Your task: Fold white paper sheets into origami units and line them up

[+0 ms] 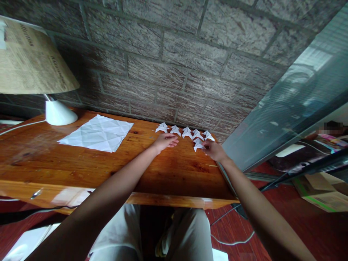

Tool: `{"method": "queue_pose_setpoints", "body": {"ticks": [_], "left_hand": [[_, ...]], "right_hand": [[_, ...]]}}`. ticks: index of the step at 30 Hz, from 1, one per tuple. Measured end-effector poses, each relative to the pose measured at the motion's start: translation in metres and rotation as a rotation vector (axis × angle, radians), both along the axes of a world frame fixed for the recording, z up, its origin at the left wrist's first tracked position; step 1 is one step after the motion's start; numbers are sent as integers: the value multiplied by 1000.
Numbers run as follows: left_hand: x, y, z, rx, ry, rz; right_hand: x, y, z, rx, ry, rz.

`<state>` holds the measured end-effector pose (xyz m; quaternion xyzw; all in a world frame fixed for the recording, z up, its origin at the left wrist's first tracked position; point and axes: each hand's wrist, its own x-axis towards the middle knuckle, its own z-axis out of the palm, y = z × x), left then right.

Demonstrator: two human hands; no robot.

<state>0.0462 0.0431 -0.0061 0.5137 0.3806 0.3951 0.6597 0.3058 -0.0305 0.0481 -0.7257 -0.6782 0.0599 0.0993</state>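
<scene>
Several small white folded paper figures (187,132) stand in a row at the far edge of the wooden table (81,166), close to the brick wall. My left hand (165,141) rests on the table just in front of the row's left end, fingers stretched flat and holding nothing. My right hand (214,149) is at the row's right end, its fingers pinched on one white paper figure (198,145) that sits a little nearer than the others.
A creased, unfolded white paper sheet (98,133) lies at the table's left. A lamp (56,108) with a white base and printed shade stands at the far left. A glass panel (285,108) borders the table's right. Cables and boxes lie on the red floor.
</scene>
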Motion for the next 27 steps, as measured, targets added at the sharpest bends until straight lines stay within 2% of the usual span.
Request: {"method": "queue_pose_setpoints", "body": {"ticks": [5, 11, 13, 16, 21, 24, 27], "left_hand": [[0, 0, 1, -5, -8, 6], [0, -2, 1, 4, 1, -4], [-1, -1, 0, 11, 4, -4], [-2, 1, 0, 20, 15, -1], [0, 3, -4, 30, 25, -2], [2, 0, -8, 55, 44, 1], [0, -1, -6, 149, 134, 26]], "right_hand": [[-4, 2, -8, -45, -33, -5], [9, -2, -1, -36, 32, -16], [20, -15, 5, 8, 31, -2], [43, -48, 11, 100, 35, -17], [74, -102, 5, 110, 64, -72], [77, -111, -1, 98, 60, -59], [74, -110, 2, 100, 35, -67]]}}
